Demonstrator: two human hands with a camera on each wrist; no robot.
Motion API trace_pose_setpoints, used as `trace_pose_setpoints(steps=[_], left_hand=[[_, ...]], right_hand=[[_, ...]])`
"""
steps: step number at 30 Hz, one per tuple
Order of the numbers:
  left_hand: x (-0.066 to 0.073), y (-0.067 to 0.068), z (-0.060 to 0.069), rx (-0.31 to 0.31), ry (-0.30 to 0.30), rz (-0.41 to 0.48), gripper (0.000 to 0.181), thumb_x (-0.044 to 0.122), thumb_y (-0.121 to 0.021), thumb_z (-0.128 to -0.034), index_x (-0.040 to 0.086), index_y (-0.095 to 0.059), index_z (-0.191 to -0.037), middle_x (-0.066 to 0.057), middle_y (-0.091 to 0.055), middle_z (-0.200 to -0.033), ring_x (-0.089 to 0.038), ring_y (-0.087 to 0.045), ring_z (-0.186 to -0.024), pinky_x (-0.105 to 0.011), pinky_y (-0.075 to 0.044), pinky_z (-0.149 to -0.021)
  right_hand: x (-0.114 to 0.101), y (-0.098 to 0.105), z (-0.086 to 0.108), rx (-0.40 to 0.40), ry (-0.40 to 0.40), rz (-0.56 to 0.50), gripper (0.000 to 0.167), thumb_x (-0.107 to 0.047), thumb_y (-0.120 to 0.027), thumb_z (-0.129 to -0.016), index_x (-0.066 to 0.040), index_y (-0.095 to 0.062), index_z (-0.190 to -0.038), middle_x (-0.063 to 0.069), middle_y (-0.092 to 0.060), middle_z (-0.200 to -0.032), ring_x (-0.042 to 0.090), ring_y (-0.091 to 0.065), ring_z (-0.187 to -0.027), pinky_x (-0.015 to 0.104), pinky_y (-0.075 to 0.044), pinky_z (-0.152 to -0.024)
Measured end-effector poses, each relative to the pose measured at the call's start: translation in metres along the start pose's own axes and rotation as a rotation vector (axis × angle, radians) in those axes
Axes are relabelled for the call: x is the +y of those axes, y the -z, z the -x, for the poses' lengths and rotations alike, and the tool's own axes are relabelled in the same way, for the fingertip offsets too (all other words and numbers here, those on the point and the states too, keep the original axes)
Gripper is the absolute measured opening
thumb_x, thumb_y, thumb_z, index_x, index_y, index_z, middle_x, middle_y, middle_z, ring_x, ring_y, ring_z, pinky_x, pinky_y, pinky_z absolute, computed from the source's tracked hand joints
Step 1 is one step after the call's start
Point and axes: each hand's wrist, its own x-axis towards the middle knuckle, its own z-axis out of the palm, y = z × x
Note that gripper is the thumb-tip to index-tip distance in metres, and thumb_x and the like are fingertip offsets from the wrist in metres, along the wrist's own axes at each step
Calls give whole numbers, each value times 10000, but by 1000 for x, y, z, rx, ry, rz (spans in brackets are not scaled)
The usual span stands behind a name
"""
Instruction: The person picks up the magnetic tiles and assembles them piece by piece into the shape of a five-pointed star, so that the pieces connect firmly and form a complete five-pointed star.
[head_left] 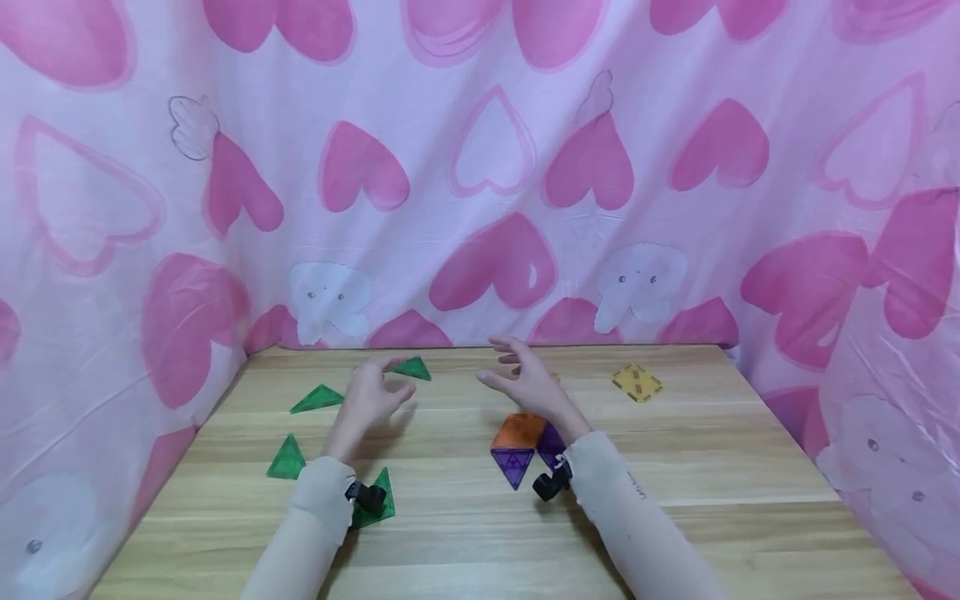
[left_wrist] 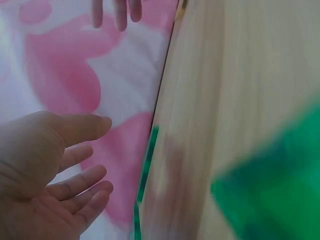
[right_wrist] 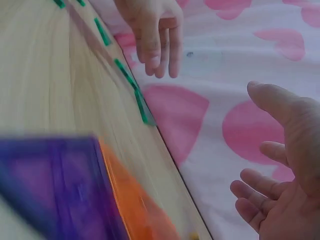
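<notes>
My left hand [head_left: 369, 402] hovers over the left side of the table, fingers spread and nothing in them. Just beyond its fingertips lies a green triangular tile [head_left: 413, 367]; another green triangle [head_left: 318, 398] is to its left. My right hand [head_left: 528, 385] is also raised, its palm turned inward and holding nothing, as the right wrist view [right_wrist: 285, 170] confirms. Beneath its wrist sit an orange tile [head_left: 519, 430] and two purple triangles, one whole in view [head_left: 513, 467] and one partly hidden by the forearm [head_left: 550, 442]. They appear to touch along their edges.
More green triangles lie nearer, one at left [head_left: 287, 458] and one partly behind the left wrist camera [head_left: 384, 500]. A yellow square tile [head_left: 637, 383] is at back right; a yellow bit [head_left: 556, 377] shows behind the right hand. A pink heart-print curtain [head_left: 495, 267] borders the wooden table [head_left: 712, 517].
</notes>
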Motion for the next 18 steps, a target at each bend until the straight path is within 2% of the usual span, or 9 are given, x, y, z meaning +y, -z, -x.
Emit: trace_pose_setpoints(steps=[3, 7, 13, 18], left_hand=[[-9, 8, 5, 1, 15, -3, 551, 147, -842, -997, 41, -667, -1509, -270, -632, -1543, -479, -567, -1462, -648, -471, -1203], [-13, 12, 1, 6, 15, -17, 555, 152, -825, -1008, 15, -648, -1516, -283, -610, -1561, -493, -556, -1456, -662, -449, -1215], [-21, 15, -5, 6, 25, -50, 576, 161, -781, -1034, 0, -602, -1557, -327, -564, -1578, -540, -488, -1498, -702, -404, -1231], [-32, 22, 1, -24, 68, -104, 655, 202, -780, -1036, 13, -538, -1614, -353, -508, -1610, -577, -453, -1503, -746, -369, -1231]], right_hand=[[-7, -16, -6, -10, 5, -3, 721, -486, -820, -1019, -322, -509, -1648, 60, -561, -1631, 392, -543, -1492, 573, -490, -1203], [-14, -30, -11, -21, 8, -3, 706, -446, -829, -1021, -304, -522, -1641, 24, -583, -1599, 373, -554, -1493, 550, -483, -1213], [-26, -51, -17, -108, 3, -10, 774, -472, -810, -1029, -322, -448, -1696, 58, -512, -1689, 356, -513, -1536, 600, -456, -1237], [-28, -74, -20, -212, -7, 78, 808, -544, -778, -1029, -344, -408, -1719, 26, -458, -1744, 301, -491, -1563, 596, -451, -1240]])
